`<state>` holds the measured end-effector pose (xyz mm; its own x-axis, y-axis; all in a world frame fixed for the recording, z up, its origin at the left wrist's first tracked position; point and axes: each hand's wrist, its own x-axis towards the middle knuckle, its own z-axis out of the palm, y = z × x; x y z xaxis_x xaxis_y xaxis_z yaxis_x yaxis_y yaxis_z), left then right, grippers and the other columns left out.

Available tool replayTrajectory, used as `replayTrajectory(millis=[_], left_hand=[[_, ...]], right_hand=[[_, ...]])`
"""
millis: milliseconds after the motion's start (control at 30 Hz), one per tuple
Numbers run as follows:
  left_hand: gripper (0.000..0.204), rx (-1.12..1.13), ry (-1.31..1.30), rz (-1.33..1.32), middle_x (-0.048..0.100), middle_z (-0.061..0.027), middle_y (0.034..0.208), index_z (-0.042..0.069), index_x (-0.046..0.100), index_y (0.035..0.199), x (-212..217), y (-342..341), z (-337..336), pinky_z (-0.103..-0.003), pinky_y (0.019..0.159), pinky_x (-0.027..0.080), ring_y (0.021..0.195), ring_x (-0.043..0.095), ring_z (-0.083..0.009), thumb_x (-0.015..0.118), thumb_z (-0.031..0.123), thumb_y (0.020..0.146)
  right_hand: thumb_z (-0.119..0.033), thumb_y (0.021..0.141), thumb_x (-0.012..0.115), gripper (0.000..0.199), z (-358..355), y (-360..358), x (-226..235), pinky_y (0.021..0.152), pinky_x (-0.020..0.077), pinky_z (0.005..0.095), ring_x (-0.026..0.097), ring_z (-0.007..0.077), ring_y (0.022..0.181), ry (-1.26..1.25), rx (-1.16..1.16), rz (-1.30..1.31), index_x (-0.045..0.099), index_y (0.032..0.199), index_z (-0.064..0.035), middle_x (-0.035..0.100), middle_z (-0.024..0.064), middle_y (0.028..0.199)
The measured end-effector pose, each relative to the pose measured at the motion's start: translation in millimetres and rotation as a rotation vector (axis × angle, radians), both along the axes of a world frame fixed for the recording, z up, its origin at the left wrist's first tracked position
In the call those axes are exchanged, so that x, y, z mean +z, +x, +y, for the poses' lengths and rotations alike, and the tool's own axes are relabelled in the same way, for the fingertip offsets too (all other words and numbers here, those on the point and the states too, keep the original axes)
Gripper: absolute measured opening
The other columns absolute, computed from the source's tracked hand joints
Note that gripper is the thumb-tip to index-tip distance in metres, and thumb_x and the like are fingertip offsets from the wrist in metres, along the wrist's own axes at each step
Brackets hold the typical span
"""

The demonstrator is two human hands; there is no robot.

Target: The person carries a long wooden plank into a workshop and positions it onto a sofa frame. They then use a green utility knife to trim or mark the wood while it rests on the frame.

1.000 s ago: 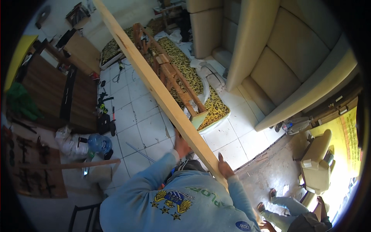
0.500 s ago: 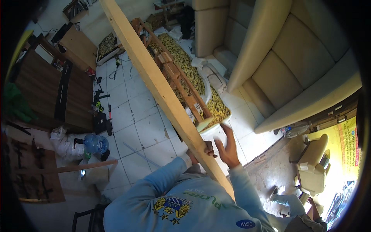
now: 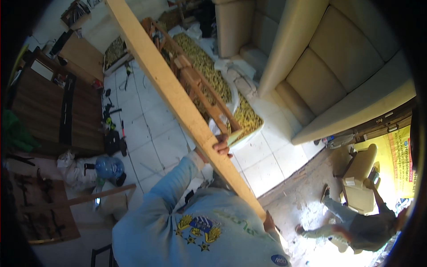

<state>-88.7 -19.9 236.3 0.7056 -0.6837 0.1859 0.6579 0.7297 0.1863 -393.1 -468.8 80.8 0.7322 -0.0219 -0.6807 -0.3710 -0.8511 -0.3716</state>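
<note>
A long, pale wooden beam [image 3: 164, 86] slants across the view from the far left down to my body. Its near end lies against the right side of my blue shirt. My left hand [image 3: 222, 146] is closed around the beam partway along, with fingertips showing over its right edge. Down at the near end, my right hand [image 3: 269, 221] holds the beam; most of that hand is hidden by the sleeve and the wood. Beyond the beam, a wooden frame [image 3: 209, 95] rests on a yellow-and-black speckled foam slab [image 3: 249, 113].
Beige upholstered sofas [image 3: 324, 75] stand at the right. A person [image 3: 364, 227] walks at the lower right near a small beige seat [image 3: 360, 178]. Tools lie on white tiles by a dark cabinet [image 3: 40, 102]. A blue water bottle [image 3: 110, 167] and a wooden strip [image 3: 102, 194] are at left.
My right hand has dropped from beside the beam to its near end. My left hand has shifted farther up and left with the beam. The person at lower right has come farther into view.
</note>
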Motion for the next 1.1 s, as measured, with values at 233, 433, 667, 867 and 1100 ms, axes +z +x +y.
replayTrajectory(millis=[233,433,667,867,1100], left_hand=[[0.053,0.214,0.178,0.209,0.057,0.0007,0.074,0.008,0.059,0.108,24.5,-18.0,-8.0,-0.047,0.099,0.042,0.083,0.058,-0.0213,0.049,0.056,0.088],[0.074,0.581,0.322,0.539,0.059,-0.0062,0.085,0.008,0.06,0.101,63.4,-17.5,-18.7,-0.051,0.094,0.044,0.085,0.058,-0.027,0.035,0.075,0.085],[0.094,0.65,0.411,0.651,0.058,-0.0089,0.082,0.008,0.059,0.09,2.0,5.4,13.5,-0.046,0.083,0.048,0.077,0.057,-0.0264,0.024,0.093,0.072],[0.09,0.621,0.421,0.676,0.059,-0.0074,0.078,0.008,0.058,0.09,-36.1,15.1,20.9,-0.043,0.068,0.049,0.069,0.057,-0.0254,0.021,0.089,0.077],[0.085,0.601,0.334,0.687,0.06,-0.0058,0.081,0.008,0.058,0.094,-60.2,61.7,42.8,-0.044,0.069,0.05,0.071,0.059,-0.025,0.027,0.086,0.08]], right_hand=[[-0.046,0.057,0.084,0.06,19.2,24.6,16.9,0.087,0.0497,0.0438,0.064,0.0354,0.096,-0.164,0.065,-0.044,0.062,0.099,-0.0085,0.068,0.0155,0.099],[-0.046,0.06,0.081,0.05,28.4,25.8,58.7,0.083,0.0496,0.045,0.063,0.0361,0.091,-0.256,0.011,-0.029,0.066,0.087,-0.0069,0.067,0.0161,0.091],[-0.045,0.06,0.081,0.05,18.8,4.4,78.2,0.074,0.0511,0.0477,0.065,0.0377,0.082,-0.031,0.148,-0.271,0.064,0.088,-0.0069,0.067,0.018,0.084],[-0.043,0.064,0.08,0.055,29.8,15.8,125.2,0.075,0.0502,0.0478,0.065,0.0372,0.086,-0.174,-0.088,0.107,0.061,0.098,-0.0042,0.066,0.0194,0.089],[-0.039,0.068,0.078,0.061,90.8,86.6,214.5,0.086,0.047,0.0453,0.06,0.0353,0.102,-0.175,-0.124,0.095,0.058,0.111,-0.0006,0.064,0.0211,0.104]])
